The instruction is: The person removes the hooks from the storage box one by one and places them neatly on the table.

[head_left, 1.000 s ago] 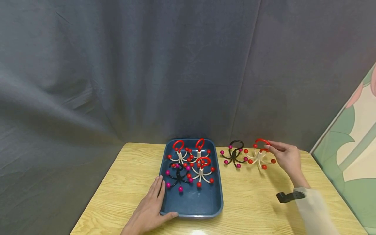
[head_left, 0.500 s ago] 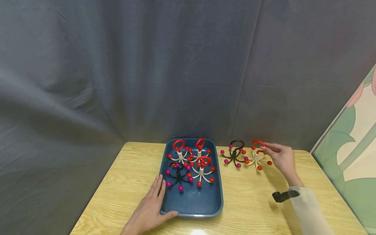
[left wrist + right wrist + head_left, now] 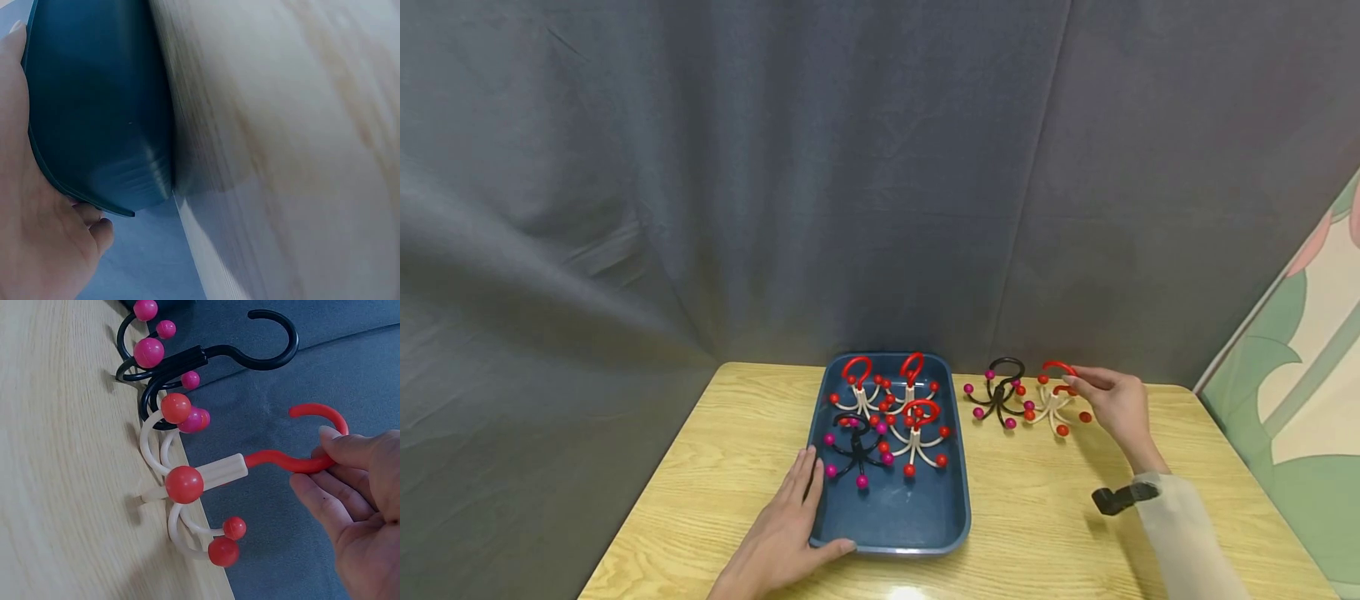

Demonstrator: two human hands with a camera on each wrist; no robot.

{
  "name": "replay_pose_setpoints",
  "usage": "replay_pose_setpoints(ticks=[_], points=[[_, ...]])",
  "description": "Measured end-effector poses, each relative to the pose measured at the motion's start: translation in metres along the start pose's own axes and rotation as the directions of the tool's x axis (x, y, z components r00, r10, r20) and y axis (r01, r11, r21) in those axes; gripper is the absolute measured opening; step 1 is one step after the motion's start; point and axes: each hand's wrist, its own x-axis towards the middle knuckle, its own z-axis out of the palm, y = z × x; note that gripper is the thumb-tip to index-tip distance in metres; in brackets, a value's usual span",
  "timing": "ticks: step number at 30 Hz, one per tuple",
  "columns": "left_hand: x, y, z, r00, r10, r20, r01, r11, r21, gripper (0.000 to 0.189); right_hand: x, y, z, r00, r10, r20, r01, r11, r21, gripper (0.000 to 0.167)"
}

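Head view: leftward shift on the surface (image 3: 1037,517)

Blue tray (image 3: 887,518): left hand (image 3: 780,531) rests along its rim, fingers extended. Right hand (image 3: 1117,410): thumb and fingers pinch the red hook (image 3: 275,458) of the white hanger (image 3: 222,472). Shifted leftward, it now stands just beside the black hanger (image 3: 189,359), outside the tray; placement seems nearly settled.

The bottom edge of the head view cuts the tabletop (image 3: 1015,517), the pale sleeve (image 3: 1187,537) and the wrist of the left hand (image 3: 778,529); in the left wrist view, the tray (image 3: 100,106) is cut at the top and partly hides the fingers (image 3: 102,232); in the right wrist view, the right hand (image 3: 359,500), also cut, covers some of the red hook (image 3: 275,459).
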Motion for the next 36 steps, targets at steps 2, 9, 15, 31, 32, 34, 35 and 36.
replay_pose_setpoints(ticks=[2,9,15,31,32,34,35,36], points=[[0.000,0.000,0.000,1.000,0.000,-0.001,0.000,1.000,-0.002,0.124,0.001,0.001,0.000,1.000,-0.005,0.003,0.005,1.000,0.000,0.036],[0.000,0.000,0.000,1.000,0.001,-0.006,-0.001,1.000,-0.006,0.124,0.003,0.003,-0.005,1.000,-0.019,0.011,0.019,0.999,-0.030,0.037],[0.000,-0.001,0.001,1.000,0.003,-0.002,-0.003,1.000,-0.017,0.124,0.004,0.002,-0.010,0.999,0.006,0.033,-0.004,0.997,-0.077,0.036],[0.001,0.000,0.001,1.000,-0.005,0.002,0.005,1.000,-0.020,0.124,0.004,-0.008,-0.014,0.996,-0.053,0.069,0.065,0.982,-0.175,0.047],[0.002,0.000,0.001,1.000,-0.008,0.003,0.008,1.000,-0.018,0.124,0.003,-0.012,-0.014,0.995,-0.067,0.070,0.079,0.979,-0.188,0.049],[0.002,0.000,0.001,1.000,-0.012,0.009,0.012,1.000,-0.017,0.124,0.002,-0.021,-0.014,0.994,-0.091,0.061,0.102,0.974,-0.201,0.051],[0.002,0.000,0.001,1.000,-0.012,0.010,0.012,1.000,-0.016,0.124,0.001,-0.027,-0.014,0.994,-0.098,0.054,0.108,0.972,-0.207,0.052],[0.002,0.000,0.001,1.000,-0.012,0.010,0.012,1.000,-0.014,0.125,0.000,-0.034,-0.014,0.993,-0.107,0.049,0.115,0.971,-0.208,0.053]])
